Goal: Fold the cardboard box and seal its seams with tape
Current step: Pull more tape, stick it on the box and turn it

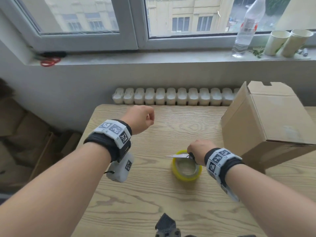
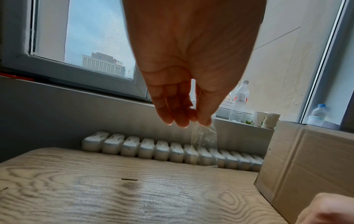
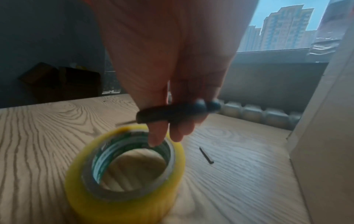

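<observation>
A brown cardboard box [image 1: 266, 120] stands at the table's right side, one flap up at the back; it also fills the right edge as the box [image 2: 306, 163] in the left wrist view. My left hand [image 1: 142, 119] is raised over the table's far middle. In the left wrist view the left hand [image 2: 191, 118] pinches a clear strip of tape [image 2: 205, 136] that hangs down. My right hand [image 1: 198, 151] holds black-handled scissors [image 1: 179, 156], blades pointing left, just above a yellow tape roll [image 1: 186, 165]. In the right wrist view the scissors [image 3: 172, 113] cross the fingers above the roll [image 3: 124, 169].
The wooden table [image 1: 153, 194] has a white radiator [image 1: 171, 96] behind it. On the windowsill stand a plastic bottle [image 1: 246, 28], two paper cups [image 1: 289, 42] and red scissors [image 1: 50, 62]. Cardboard is stacked on the floor at the left [image 1: 25, 142]. A small dark screw [image 3: 205, 155] lies near the roll.
</observation>
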### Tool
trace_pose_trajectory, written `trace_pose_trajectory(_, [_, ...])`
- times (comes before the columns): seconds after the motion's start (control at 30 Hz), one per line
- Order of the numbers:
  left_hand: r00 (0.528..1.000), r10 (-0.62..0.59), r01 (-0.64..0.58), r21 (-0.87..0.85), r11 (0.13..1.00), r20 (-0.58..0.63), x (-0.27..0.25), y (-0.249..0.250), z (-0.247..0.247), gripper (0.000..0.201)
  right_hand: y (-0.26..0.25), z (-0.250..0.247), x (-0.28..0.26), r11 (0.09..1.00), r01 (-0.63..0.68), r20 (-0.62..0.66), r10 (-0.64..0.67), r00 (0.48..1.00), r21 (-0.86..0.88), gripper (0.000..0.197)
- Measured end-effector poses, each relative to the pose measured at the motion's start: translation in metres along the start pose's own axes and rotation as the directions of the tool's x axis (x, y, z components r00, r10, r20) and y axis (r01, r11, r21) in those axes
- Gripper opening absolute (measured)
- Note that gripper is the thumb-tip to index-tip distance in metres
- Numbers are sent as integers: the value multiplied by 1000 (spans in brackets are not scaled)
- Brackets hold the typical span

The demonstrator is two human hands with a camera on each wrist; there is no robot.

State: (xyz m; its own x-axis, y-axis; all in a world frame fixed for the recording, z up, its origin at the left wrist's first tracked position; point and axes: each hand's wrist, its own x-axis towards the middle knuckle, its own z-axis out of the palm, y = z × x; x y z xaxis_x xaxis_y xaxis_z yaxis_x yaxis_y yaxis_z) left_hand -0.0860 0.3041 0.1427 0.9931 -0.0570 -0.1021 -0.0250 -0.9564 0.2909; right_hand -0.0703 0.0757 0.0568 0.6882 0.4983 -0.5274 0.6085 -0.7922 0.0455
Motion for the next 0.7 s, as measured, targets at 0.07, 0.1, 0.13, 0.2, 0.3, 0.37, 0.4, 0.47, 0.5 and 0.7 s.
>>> trace_pose_trajectory(0.07, [1000, -2, 2, 4, 1000, 16, 2, -4, 5, 11, 2, 8, 0, 998, -1, -2, 1, 1000, 67, 17])
trace_pose_trajectory(0.1, [1000, -5, 5, 1, 1000, 26, 3, -6, 8, 11, 1, 11, 0, 995, 9, 3, -9, 1000, 97, 16])
trace_pose_trajectory(0.13, [999, -7, 7, -2, 1000, 34, 3, -7, 9, 10, 1, 13, -1, 992, 23, 6, -24, 1000, 125, 14])
trace_pose_trajectory(0.2, [999, -11, 11, -5, 1000, 42, 5, -9, 12, 9, -2, 15, 0, 986, 31, 4, -32, 999, 166, 11])
trace_pose_trajectory(0.3, [999, -13, 14, -12, 1000, 49, 8, -9, 13, 9, -4, 19, 2, 984, 26, -17, -23, 1000, 174, 19])
trace_pose_trajectory(0.37, [998, -10, 10, -4, 1000, 54, 9, -7, 13, 8, -5, 20, 3, 987, 21, -5, -20, 1000, 157, 20])
trace_pose_trajectory(0.4, [998, -6, 6, 0, 1000, 57, 8, -6, 12, 8, -6, 20, 3, 990, 21, 15, -23, 1000, 138, 20])
trace_pose_trajectory(0.47, [998, 1, -1, 5, 1000, 56, 8, -3, 11, 8, -6, 20, 4, 995, 19, 52, -25, 998, 101, 20])
trace_pose_trajectory(0.5, [999, 2, -3, 6, 1000, 52, 7, -1, 10, 8, -5, 19, 4, 995, 13, 56, -18, 998, 98, 21])
trace_pose_trajectory(0.7, [999, 42, -41, -23, 999, 23, 4, 26, -8, 8, 4, -6, 3, 897, 22, -164, 56, 985, 442, 53])
